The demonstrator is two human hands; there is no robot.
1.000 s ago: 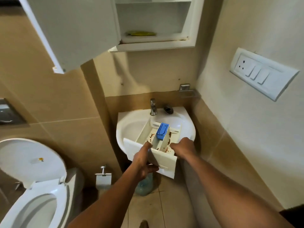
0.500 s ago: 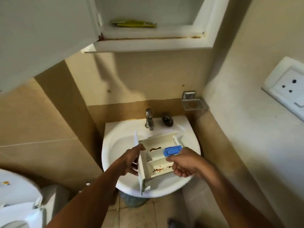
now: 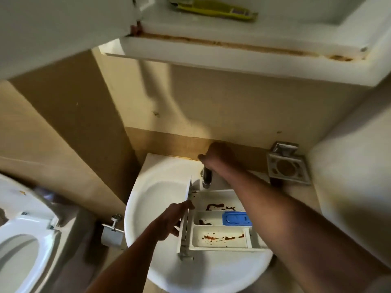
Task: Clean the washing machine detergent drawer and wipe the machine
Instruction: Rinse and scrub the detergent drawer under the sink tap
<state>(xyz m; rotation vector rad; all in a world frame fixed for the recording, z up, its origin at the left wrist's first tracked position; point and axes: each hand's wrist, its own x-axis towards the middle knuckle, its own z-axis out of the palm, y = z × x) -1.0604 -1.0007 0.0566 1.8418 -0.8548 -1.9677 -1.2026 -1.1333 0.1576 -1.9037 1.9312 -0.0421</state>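
A white detergent drawer (image 3: 220,240) lies in the round white sink (image 3: 156,191), its front panel standing on edge at the left. Brown residue stains its compartments, and a blue cap (image 3: 237,218) sits over the middle one. My left hand (image 3: 171,220) grips the drawer's front panel. My right hand (image 3: 218,154) reaches over the drawer and rests on top of the chrome tap (image 3: 207,178), whose spout points down just behind the drawer. The tap handle is hidden under the hand.
An open wall cabinet (image 3: 232,49) hangs low overhead, with a yellow-green item (image 3: 213,10) on its shelf. A metal soap holder (image 3: 286,169) is fixed at the right of the sink. A toilet (image 3: 23,240) with its seat down stands at the left, a paper holder (image 3: 112,231) beside it.
My right hand let go of the drawer and moved up to the tap. The drawer settled lower in the sink, and the camera moved closer.
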